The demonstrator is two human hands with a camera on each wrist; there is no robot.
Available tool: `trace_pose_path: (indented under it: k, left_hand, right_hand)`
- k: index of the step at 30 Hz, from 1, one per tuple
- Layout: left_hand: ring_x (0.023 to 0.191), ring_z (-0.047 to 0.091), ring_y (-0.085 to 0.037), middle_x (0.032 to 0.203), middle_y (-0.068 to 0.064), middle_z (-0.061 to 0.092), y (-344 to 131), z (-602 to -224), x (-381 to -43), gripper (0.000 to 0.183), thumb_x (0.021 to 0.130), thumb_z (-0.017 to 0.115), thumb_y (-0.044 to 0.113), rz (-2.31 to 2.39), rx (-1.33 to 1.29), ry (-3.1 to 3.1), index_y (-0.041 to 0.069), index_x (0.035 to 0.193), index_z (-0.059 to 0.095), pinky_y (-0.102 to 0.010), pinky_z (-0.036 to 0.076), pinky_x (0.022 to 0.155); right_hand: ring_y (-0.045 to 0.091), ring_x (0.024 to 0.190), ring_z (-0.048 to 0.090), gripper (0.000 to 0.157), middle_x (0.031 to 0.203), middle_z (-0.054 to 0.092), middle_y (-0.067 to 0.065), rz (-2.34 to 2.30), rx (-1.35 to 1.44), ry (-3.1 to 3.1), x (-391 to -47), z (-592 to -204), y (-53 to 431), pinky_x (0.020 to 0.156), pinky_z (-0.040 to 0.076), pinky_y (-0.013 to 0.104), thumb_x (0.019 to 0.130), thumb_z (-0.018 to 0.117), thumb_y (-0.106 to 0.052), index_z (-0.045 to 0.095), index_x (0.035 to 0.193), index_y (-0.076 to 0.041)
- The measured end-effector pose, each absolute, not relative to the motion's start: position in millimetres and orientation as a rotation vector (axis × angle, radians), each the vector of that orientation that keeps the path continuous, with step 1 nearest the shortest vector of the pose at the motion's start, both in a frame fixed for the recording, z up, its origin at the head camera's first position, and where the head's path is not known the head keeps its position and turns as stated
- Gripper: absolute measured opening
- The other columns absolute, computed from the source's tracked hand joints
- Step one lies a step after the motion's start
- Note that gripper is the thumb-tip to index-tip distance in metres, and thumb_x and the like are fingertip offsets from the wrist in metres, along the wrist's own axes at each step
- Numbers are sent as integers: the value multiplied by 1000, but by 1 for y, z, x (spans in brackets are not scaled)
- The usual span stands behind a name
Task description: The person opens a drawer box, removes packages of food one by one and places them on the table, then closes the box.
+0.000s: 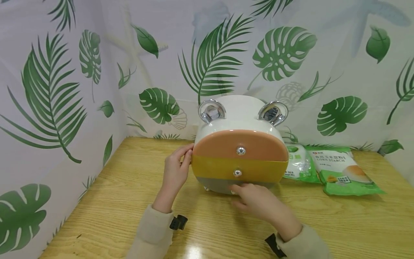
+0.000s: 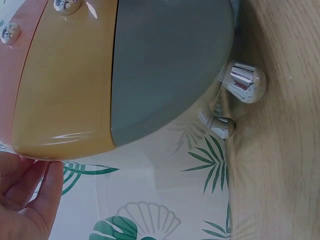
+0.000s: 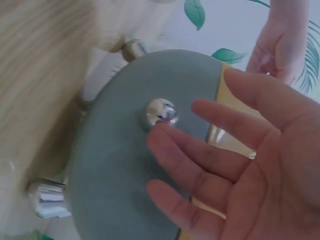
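A rounded white drawer box (image 1: pixel 240 113) with chrome ears stands on the table. Its front has an orange drawer (image 1: pixel 216 145), a yellow drawer (image 1: pixel 213 167) and a grey drawer (image 2: pixel 170 65), stacked top to bottom, all pushed in. My left hand (image 1: pixel 176 169) touches the box's left side with its fingertips, near the orange and yellow drawers. In front of the grey drawer is my right hand (image 1: pixel 258 201), its fingers loosely spread. In the right wrist view, a fingertip overlaps the lower edge of the round chrome knob (image 3: pixel 161 111); whether it touches is unclear.
Right of the box lie a green-and-white bag (image 1: pixel 299 163), partly behind the box, and a corn starch bag (image 1: pixel 343 171). Behind stands a leaf-patterned backdrop (image 1: pixel 239 84). The wooden table (image 1: pixel 110 201) extends to both sides. Chrome feet (image 2: pixel 245 82) hold the box off it.
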State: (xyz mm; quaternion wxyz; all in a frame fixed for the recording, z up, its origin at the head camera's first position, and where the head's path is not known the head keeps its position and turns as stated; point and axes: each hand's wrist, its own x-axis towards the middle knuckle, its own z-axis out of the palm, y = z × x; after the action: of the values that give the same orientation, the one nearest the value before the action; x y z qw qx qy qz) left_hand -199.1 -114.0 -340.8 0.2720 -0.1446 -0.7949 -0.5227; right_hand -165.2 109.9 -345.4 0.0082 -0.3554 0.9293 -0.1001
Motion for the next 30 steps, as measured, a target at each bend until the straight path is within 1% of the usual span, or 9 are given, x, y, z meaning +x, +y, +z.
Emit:
trace_pose_path:
  k: [3, 6, 13, 16, 19, 22, 26, 28, 30]
  left_hand:
    - [89, 59, -25, 102, -15, 61, -114, -341, -200, 22, 90, 49, 4, -1409, -391, -2139, -5, 107, 61, -26, 52, 64]
    - [89, 59, -25, 102, -16, 61, -114, -341, -199, 22, 90, 49, 4, -1410, -397, -2138, -5, 107, 61, -26, 53, 64]
    - [89, 59, -25, 103, -16, 61, -114, -341, -199, 22, 90, 49, 4, -1412, -388, -2142, -4, 107, 61, -25, 52, 64]
    - [89, 59, -25, 103, -16, 61, -114, -341, -199, 22, 90, 49, 4, -1413, -394, -2138, -5, 107, 61, -26, 52, 64]
    - [90, 59, -25, 103, -16, 61, -114, -341, -200, 23, 90, 49, 4, -1413, -399, -2137, -5, 107, 61, -26, 53, 65]
    - [90, 59, -25, 104, -16, 60, -114, -341, -199, 23, 90, 49, 4, -1417, -393, -2143, -5, 107, 61, -26, 52, 65]
    - [90, 59, -25, 104, -16, 61, -114, -340, -199, 23, 90, 49, 4, -1416, -384, -2151, -5, 107, 61, -26, 52, 64]
    - [90, 59, -25, 104, -16, 61, -114, -340, -199, 23, 90, 49, 5, -1417, -383, -2153, -4, 107, 61, -26, 52, 64]
    - [89, 59, -25, 104, -15, 61, -114, -340, -199, 23, 90, 49, 5, -1419, -382, -2153, -4, 107, 61, -26, 52, 64]
  right_hand:
    - [17, 71, 58, 34, 83, 62, 3, -326, -1055, 2863, -168, -350, 110, 56, 47, 33, 82, 64, -23, 57, 111, -8]
    - [17, 71, 58, 34, 83, 61, 3, -331, -1057, 2842, -172, -355, 111, 56, 47, 33, 82, 64, -22, 56, 112, -7]
    - [16, 76, 57, 36, 91, 61, 5, -368, -1091, 2822, -176, -362, 112, 60, 47, 33, 82, 64, -22, 55, 114, -7]
    - [15, 74, 57, 36, 91, 61, 5, -393, -1096, 2820, -176, -362, 112, 60, 47, 32, 82, 64, -20, 55, 114, -6]
    - [11, 68, 55, 35, 86, 61, 5, -409, -1104, 2822, -177, -361, 112, 58, 47, 30, 82, 64, -18, 55, 113, -4]
    - [7, 58, 50, 33, 74, 58, 0, -415, -1108, 2831, -177, -361, 112, 54, 44, 28, 82, 63, -16, 55, 112, -4]
    - [4, 44, 37, 29, 55, 44, -7, -430, -1129, 2843, -176, -363, 111, 45, 36, 23, 83, 59, -10, 55, 111, -3]
    - [4, 41, 33, 28, 51, 39, -8, -437, -1142, 2854, -176, -364, 111, 43, 33, 22, 83, 56, -7, 55, 110, -2]
    - [5, 41, 31, 28, 50, 37, -8, -437, -1152, 2868, -176, -365, 110, 42, 32, 22, 81, 55, -4, 56, 109, -2]
